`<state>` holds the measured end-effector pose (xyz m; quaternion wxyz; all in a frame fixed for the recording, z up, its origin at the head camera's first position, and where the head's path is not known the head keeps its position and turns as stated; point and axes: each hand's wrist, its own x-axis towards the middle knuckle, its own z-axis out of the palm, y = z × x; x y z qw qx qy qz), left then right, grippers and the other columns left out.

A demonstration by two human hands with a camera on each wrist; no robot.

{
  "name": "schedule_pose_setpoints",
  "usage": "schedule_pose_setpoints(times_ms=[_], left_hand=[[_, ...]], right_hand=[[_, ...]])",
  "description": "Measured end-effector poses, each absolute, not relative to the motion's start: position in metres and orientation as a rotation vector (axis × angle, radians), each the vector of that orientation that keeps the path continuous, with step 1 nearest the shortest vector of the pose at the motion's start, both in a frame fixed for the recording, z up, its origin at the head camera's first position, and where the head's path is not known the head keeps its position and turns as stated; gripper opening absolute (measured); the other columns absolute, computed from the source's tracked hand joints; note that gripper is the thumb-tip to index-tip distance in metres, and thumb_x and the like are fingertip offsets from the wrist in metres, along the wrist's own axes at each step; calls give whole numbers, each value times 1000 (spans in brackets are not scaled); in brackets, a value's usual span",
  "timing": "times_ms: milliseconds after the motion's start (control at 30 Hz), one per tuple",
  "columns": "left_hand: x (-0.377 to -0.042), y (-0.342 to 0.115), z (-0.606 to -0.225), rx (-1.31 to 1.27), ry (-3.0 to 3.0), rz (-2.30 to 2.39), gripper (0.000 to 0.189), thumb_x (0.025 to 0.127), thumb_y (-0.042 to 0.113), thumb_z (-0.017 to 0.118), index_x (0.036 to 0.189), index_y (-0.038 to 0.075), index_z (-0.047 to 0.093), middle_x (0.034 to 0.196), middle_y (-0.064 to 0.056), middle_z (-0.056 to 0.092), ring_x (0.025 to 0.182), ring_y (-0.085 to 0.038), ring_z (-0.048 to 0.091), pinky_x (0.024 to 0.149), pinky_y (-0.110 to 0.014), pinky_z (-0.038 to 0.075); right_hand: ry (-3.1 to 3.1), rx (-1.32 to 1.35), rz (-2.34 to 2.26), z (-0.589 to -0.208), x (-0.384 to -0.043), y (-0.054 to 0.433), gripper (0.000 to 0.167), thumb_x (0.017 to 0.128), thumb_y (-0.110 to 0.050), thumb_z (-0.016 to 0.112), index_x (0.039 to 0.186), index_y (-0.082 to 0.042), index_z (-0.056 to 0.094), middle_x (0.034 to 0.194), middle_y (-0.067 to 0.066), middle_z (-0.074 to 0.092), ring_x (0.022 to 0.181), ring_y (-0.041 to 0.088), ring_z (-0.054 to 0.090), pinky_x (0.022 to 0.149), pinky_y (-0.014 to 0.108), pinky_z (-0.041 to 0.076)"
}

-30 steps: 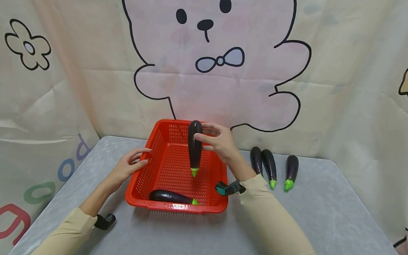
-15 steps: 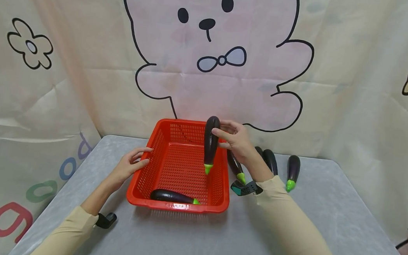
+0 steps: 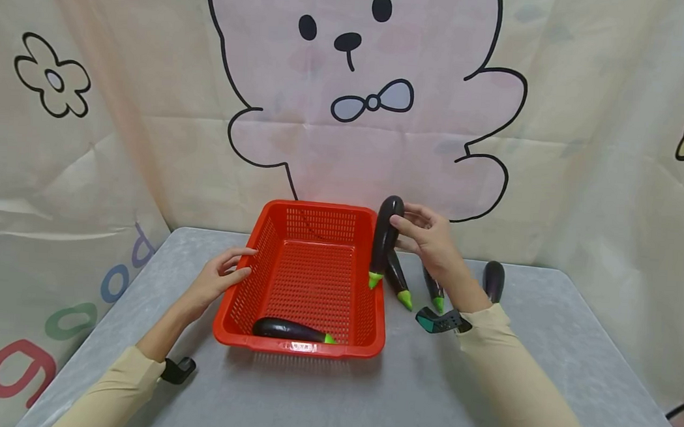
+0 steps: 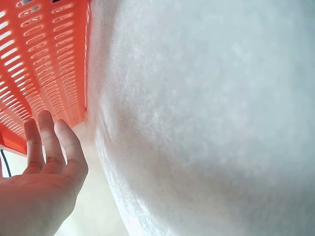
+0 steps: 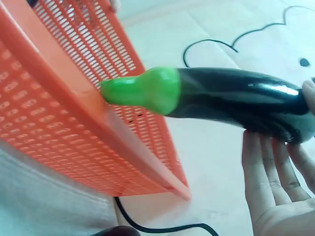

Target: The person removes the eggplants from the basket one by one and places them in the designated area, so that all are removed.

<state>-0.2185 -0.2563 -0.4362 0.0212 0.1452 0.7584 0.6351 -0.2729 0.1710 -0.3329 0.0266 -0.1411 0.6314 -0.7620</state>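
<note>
My right hand [image 3: 431,242] pinches a dark purple eggplant [image 3: 384,239] near its blunt end, thumb on one side and fingers on the other. The green stem end points down over the right rim of the red basket [image 3: 309,273]. In the right wrist view, that green tip [image 5: 140,91] overlaps the basket's rim. My left hand [image 3: 215,283] lies at the basket's left side with fingers extended, fingertips at the perforated wall [image 4: 54,73] in the left wrist view. A second eggplant [image 3: 288,330] lies along the near side inside the basket.
Right of the basket, an eggplant [image 3: 398,281] lies close to its wall, another [image 3: 434,291] shows partly under my right wrist, and one [image 3: 493,281] lies farther right. The grey table [image 3: 295,400] meets a printed curtain [image 3: 175,157] at the back.
My right hand has carried the eggplant rightward from over the basket's middle to its right rim. An eggplant beside the basket has come into view. My left hand stays in place.
</note>
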Motion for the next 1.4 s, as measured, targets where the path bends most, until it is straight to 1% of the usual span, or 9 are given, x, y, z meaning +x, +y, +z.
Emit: schedule_pose_setpoints(times_ms=[133, 333, 567, 867, 1167, 1400], left_hand=[[-219, -256, -437, 449, 2355, 1970, 44, 102, 14, 61, 144, 5, 51, 140, -27, 52, 112, -42, 60, 82, -38, 58], [-219, -256, -438, 456, 2359, 1972, 44, 102, 13, 61, 144, 4, 51, 140, -27, 51, 111, -44, 60, 82, -38, 58], [-219, -256, -439, 453, 2369, 1969, 45, 101, 15, 62, 144, 4, 51, 140, -27, 52, 111, -42, 61, 83, -38, 57], [-217, -255, -439, 439, 2382, 1963, 47, 101, 17, 63, 145, 5, 50, 142, -25, 51, 113, -43, 60, 83, -39, 58], [-217, -255, -438, 427, 2384, 1952, 47, 101, 18, 63, 145, 5, 50, 142, -25, 50, 114, -44, 59, 82, -39, 58], [-218, -255, -439, 422, 2382, 1958, 48, 101, 19, 64, 145, 6, 50, 143, -24, 51, 113, -43, 60, 83, -40, 58]], right_hand=[[1924, -417, -2427, -327, -273, 187, 24, 97, -5, 70, 121, -7, 67, 108, 10, 67, 96, 23, 67, 81, 43, 58], [1959, -401, -2414, -322, -270, 210, 23, 97, -6, 70, 120, -6, 67, 109, 7, 69, 95, 21, 69, 80, 40, 59], [1953, -376, -2421, -327, -268, 232, 19, 97, -4, 69, 116, -7, 70, 107, 7, 69, 93, 21, 71, 79, 37, 59], [2003, -314, -2389, -335, -265, 256, 21, 96, -7, 71, 117, -8, 69, 109, 6, 68, 94, 20, 70, 79, 36, 59], [2052, -275, -2339, -343, -257, 284, 19, 98, -6, 69, 116, -11, 70, 104, 2, 70, 94, 16, 68, 76, 35, 60], [2083, -238, -2298, -352, -251, 314, 20, 98, -4, 68, 117, -10, 70, 105, 0, 71, 94, 15, 68, 75, 34, 60]])
